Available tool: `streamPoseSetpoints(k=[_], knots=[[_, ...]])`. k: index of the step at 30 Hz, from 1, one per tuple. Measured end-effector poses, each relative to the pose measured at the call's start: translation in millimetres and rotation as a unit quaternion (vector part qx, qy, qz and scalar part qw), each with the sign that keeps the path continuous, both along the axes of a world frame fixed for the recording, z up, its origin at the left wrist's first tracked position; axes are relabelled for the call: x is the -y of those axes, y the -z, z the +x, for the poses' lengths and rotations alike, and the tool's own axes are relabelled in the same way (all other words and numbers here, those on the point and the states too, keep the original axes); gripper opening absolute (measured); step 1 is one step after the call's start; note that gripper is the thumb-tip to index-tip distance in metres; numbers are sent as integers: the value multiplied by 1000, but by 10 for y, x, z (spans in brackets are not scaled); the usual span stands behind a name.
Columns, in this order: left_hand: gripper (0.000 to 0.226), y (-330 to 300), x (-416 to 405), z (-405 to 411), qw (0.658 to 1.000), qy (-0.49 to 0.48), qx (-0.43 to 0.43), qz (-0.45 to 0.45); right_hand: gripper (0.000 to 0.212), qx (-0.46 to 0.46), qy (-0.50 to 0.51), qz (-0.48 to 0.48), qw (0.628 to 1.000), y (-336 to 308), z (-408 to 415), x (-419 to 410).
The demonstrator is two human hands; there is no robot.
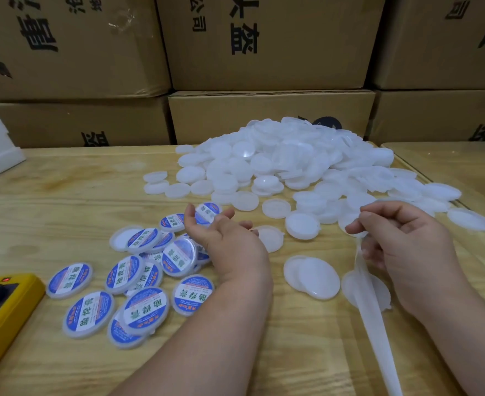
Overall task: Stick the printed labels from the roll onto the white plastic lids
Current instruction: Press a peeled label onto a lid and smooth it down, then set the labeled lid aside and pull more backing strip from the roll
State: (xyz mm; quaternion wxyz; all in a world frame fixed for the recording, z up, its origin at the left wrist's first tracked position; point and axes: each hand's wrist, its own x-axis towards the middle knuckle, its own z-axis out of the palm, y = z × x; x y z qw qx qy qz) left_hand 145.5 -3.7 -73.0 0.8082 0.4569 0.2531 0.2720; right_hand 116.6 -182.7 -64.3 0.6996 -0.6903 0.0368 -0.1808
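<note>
On the wooden table (64, 195), seen from above the person's hands, a labelling job was under way and looked to be at an early stage. About a dozen labelled lids (138, 270), each with a round blue-and-white sticker, lay loosely overlapped at the front left. A far larger heap of blank lids (278, 164), white and unmarked, was piled at the back centre and right, with strays spread forward toward the hands. Most of the work therefore seemed left to do.

The left hand (221, 238) hovered over the far edge of the labelled group, fingers relaxed and spread, gripping nothing that could be seen. One labelled lid (207, 212) showed just behind its fingers. The right hand (401, 241) was curled, pinching the top of a pale strip (370, 310) that ran down toward the lower edge of the view. This was probably backing from the label roll; the roll itself was out of sight, and no sticker could be seen on the strip.

Two blank lids (311, 277) lay overlapped between the forearms, and another blank lid (271, 237) sat just beside the left hand, within easy reach.

A yellow device (7, 310) sat at the left front corner. Stacked cardboard boxes (264, 52) walled the back. Nothing blocked the hands, though the loose strays crowded the working space.
</note>
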Motion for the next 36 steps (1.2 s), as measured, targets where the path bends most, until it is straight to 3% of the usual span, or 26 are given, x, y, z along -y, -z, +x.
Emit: streamPoseSetpoints(k=[3,7,9,12,13,14,19,21,25,28,30,32,36], knots=[[45,-16,14,-23,1000,15,19,19,15,3,10,0,1000,5,2,11],[33,13,122,-125,970,133,81,186,10,-5,73,-1,997,4,18,54],[31,29,196,-213,906,233,121,331,14,-24,107,-18,994,15,35,79],[50,105,304,-321,718,355,159,577,17,-53,144,-23,988,33,64,103],[52,116,319,-331,677,370,153,618,17,-61,152,-21,986,39,74,111],[51,115,320,-336,660,374,141,635,17,-70,158,-22,985,47,85,122],[25,70,310,-367,647,370,128,654,22,-102,177,-44,978,63,123,172],[22,40,352,-419,634,385,161,652,24,-117,170,-53,977,43,114,181],[23,-13,479,-562,589,396,254,656,48,-147,165,-74,972,-11,128,230],[23,-24,553,-630,577,406,305,640,36,-180,142,-46,972,-84,107,236],[23,-13,581,-658,572,421,315,629,42,-198,125,-33,972,-101,114,257],[23,2,601,-679,571,432,317,622,43,-212,109,-60,969,-106,128,296],[24,-5,614,-670,587,431,327,602,24,-221,86,-107,966,-102,148,375]])
